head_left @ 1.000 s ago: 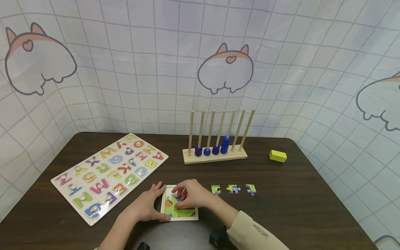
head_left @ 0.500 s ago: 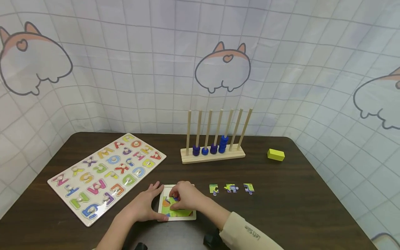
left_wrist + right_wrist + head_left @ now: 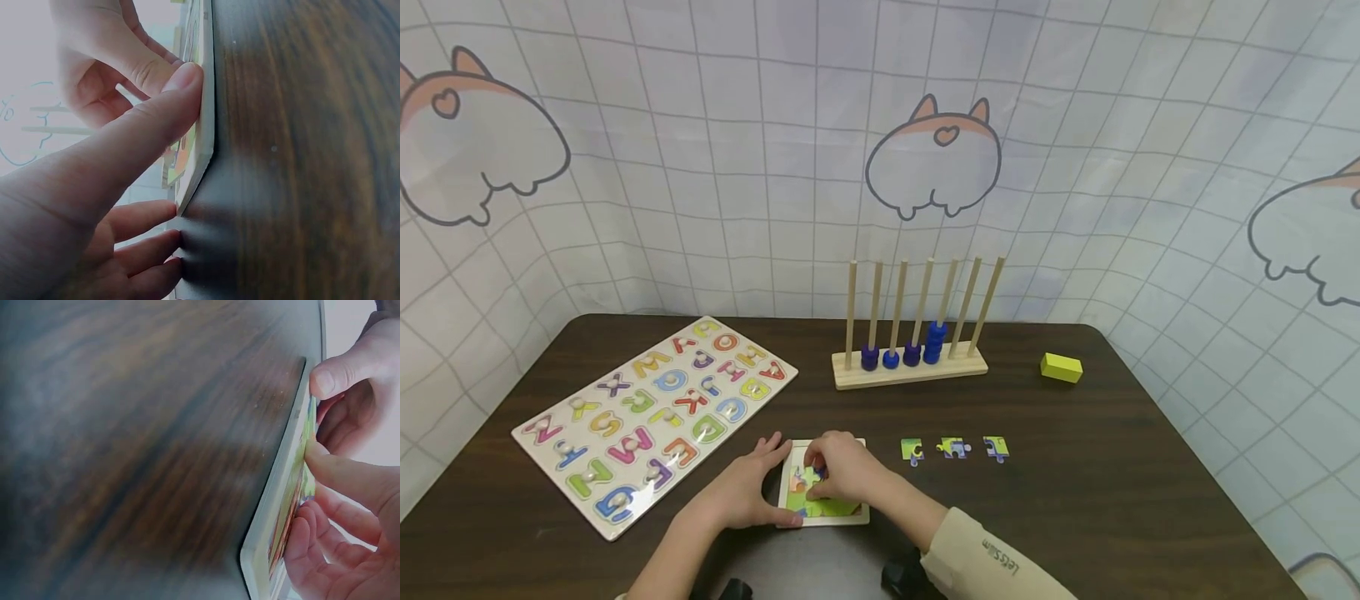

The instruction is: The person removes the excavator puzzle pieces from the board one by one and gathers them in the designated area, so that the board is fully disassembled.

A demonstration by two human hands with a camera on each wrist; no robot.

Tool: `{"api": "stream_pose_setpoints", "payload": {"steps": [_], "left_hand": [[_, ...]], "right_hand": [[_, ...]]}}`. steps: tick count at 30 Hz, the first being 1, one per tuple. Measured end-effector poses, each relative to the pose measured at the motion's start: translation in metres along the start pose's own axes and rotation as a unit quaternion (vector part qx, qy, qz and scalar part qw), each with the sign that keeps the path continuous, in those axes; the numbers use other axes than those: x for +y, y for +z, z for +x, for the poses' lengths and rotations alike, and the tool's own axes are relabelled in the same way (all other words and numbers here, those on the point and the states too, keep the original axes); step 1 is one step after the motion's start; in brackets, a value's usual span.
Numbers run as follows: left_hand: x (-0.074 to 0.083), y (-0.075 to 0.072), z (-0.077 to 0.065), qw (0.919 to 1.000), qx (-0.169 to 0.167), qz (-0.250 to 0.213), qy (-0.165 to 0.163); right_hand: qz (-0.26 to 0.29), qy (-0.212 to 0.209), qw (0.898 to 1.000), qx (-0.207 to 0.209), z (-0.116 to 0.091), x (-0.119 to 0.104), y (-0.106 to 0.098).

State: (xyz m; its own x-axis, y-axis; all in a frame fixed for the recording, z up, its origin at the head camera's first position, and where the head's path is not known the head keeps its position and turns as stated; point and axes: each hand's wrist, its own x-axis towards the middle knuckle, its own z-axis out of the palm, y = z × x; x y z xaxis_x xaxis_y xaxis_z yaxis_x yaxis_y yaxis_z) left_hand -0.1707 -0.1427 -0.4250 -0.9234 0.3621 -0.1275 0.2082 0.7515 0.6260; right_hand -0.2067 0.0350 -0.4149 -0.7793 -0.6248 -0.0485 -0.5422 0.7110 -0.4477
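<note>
Braces a square, pale-rimmed puzzle tray (image 3: 838,522), flat on the dark wood-grain tabletop (image 3: 1112,467), with the left hand (image 3: 741,500) — thumb on the near edge, fingers spread and fairly straight toward the far left corner. Pinches a thin yellow-green puzzle piece (image 3: 309,481) in the right hand (image 3: 847,467), over the tray's printed picture (cannot tell whether touching it). Has, just to the right, three jigsaw pieces (image 3: 953,447) in a row, knobbed and notched in outline. Shows at left a smooth white alphabet board (image 3: 561,412), studded with rounded, coloured letters; beyond the tray, a bare-wood peg stand (image 3: 917,375) with seven slim rods, four threaded with blue discs (image 3: 936,342) — and farther right, a crisp-edged yellow block (image 3: 1061,367).
</note>
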Motion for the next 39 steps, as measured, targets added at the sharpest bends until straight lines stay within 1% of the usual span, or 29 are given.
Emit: {"api": "stream_pose_setpoints", "payload": {"steps": [6, 10, 16, 19, 24, 27, 31, 39], "left_hand": [[-0.002, -0.001, 0.001, 1.0000, 0.001, 0.001, 0.009], [-0.002, -0.001, 0.002, 0.9998, 0.004, 0.000, 0.018], [-0.001, 0.001, 0.003, 0.9999, 0.006, 0.003, 0.012], [-0.002, 0.002, 0.003, 0.9999, 0.007, 0.007, 0.008], [-0.002, 0.001, 0.003, 0.9999, 0.007, 0.009, 0.005], [-0.002, 0.001, 0.003, 1.0000, 0.005, 0.007, 0.003], [-0.001, 0.001, 0.002, 1.0000, 0.002, 0.007, 0.000], [-0.002, 0.001, 0.003, 1.0000, 0.005, 0.006, 0.002]], "right_hand": [[0.049, 0.021, 0.999, 0.002, 0.001, 0.000, 0.000], [0.061, 0.029, 0.998, 0.004, 0.002, 0.000, -0.001], [0.065, 0.019, 0.998, 0.012, 0.000, 0.000, -0.002], [0.058, 0.013, 0.998, 0.018, 0.000, 0.000, -0.002], [0.047, 0.011, 0.999, 0.011, 0.000, 0.000, -0.004], [0.063, 0.007, 0.998, 0.003, 0.000, 0.004, -0.006], [0.099, 0.001, 0.995, 0.000, -0.003, 0.011, -0.009], [0.134, -0.020, 0.990, 0.027, -0.019, 0.024, -0.020]]}}
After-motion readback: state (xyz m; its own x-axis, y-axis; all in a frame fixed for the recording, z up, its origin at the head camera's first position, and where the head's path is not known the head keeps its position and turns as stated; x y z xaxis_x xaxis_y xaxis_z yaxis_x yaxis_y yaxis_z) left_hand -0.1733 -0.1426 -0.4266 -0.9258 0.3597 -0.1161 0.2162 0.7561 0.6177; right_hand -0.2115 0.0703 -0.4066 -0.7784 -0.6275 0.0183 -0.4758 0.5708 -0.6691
